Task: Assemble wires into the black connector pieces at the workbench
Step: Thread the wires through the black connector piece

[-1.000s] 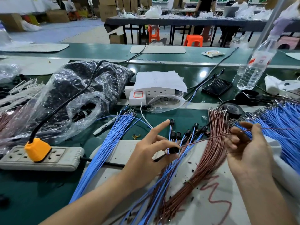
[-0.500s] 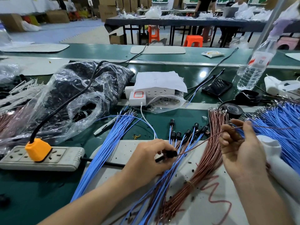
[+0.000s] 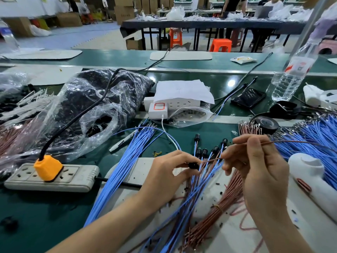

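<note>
My left hand (image 3: 167, 172) pinches a small black connector piece (image 3: 193, 165) above the white mat. My right hand (image 3: 255, 168) pinches a single brown wire (image 3: 211, 160), whose tip meets the connector; the wire's other end trails right over the blue bundle. Several finished blue wires with black connectors (image 3: 204, 152) lie just behind my hands. A tied bundle of brown wires (image 3: 217, 214) runs under my right hand. Loose blue wires (image 3: 124, 168) fan out at the left, and another blue wire bundle (image 3: 313, 141) lies at the right.
A grey power strip (image 3: 76, 178) with an orange plug (image 3: 47, 168) sits at the left. A plastic bag of black parts (image 3: 87, 110), a white charger (image 3: 158, 110), a phone (image 3: 248, 97), a water bottle (image 3: 291, 77), a black tape roll (image 3: 266, 125) and a white tool (image 3: 310, 178) surround the mat.
My right hand moved left toward my left hand, bringing the brown wire's tip to the black connector. My left forefinger, raised a second ago, has curled down onto the connector.
</note>
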Available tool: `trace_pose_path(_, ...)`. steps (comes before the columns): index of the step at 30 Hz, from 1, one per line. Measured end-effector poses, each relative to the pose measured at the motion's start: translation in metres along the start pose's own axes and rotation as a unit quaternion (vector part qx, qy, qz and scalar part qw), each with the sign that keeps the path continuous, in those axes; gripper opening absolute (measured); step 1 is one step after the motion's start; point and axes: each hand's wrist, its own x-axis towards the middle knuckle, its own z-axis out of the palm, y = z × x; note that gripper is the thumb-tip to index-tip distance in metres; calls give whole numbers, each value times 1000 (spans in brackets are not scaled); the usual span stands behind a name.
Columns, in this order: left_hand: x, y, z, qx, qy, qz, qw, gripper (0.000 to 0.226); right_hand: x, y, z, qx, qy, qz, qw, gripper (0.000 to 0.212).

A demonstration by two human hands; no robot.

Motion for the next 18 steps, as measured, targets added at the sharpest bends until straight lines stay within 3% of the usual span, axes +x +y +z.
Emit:
trace_pose_path(9, 1, 0, 1, 0, 4, -9, 1000, 26, -9, 5, 6, -116, -62, -79, 988, 21)
trace_pose_path(18, 0, 1, 1, 24, -34, 14, 999, 20, -13, 15, 7, -153, -106, -51, 981, 24)
